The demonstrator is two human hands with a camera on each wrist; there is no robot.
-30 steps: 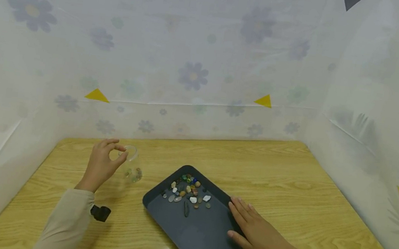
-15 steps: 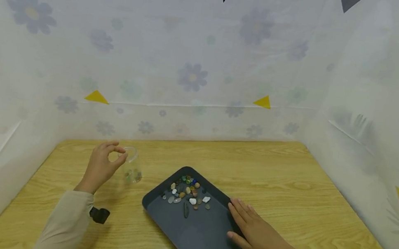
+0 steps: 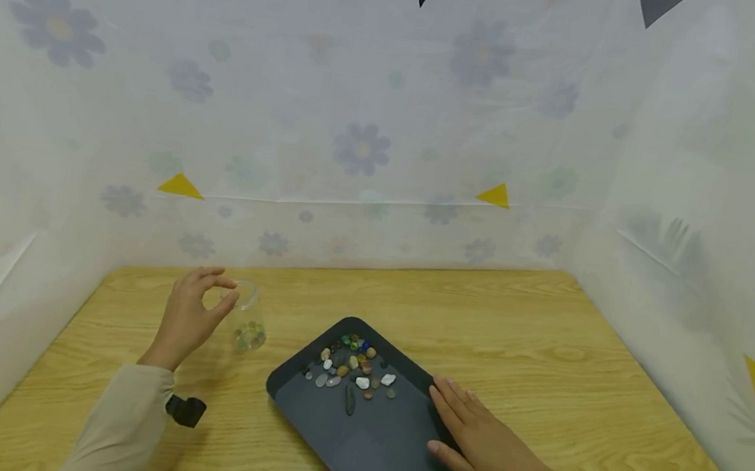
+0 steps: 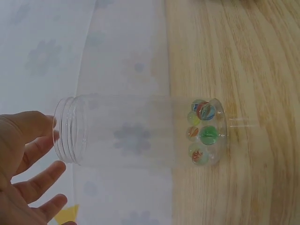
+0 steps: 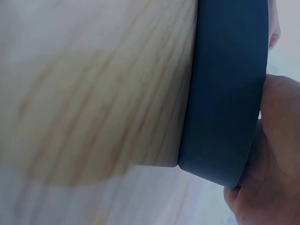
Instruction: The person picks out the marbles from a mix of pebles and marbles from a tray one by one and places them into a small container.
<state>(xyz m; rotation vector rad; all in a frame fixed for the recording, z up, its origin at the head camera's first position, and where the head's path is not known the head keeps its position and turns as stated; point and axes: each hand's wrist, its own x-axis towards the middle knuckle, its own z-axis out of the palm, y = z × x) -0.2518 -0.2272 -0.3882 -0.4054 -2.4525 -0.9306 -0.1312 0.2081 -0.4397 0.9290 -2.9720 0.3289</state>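
Observation:
In the head view, my left hand (image 3: 187, 314) has thumb and index finger pinched at the rim of a clear jar (image 4: 136, 131). Several glass marbles (image 4: 208, 135) lie at its bottom in the left wrist view; its other fingers are spread apart. My right hand (image 3: 496, 446) rests with straight fingers on the right edge of a dark grey tray (image 3: 359, 445). Towards the tray's far corner lie several pebbles (image 3: 362, 383) and marbles (image 3: 355, 343). In the right wrist view, the tray's outer wall (image 5: 225, 93) hides part of the right hand.
Both hands work over a wood-grain table (image 3: 522, 324). White flowered cloth (image 3: 368, 85) walls it in at the back and both sides. A black strap piece (image 3: 185, 411) sticks out at the left wrist.
The marbles have shifted about inside the jar and now show more sharply. Both hands and the tray keep their places; the whole view drifts slightly down.

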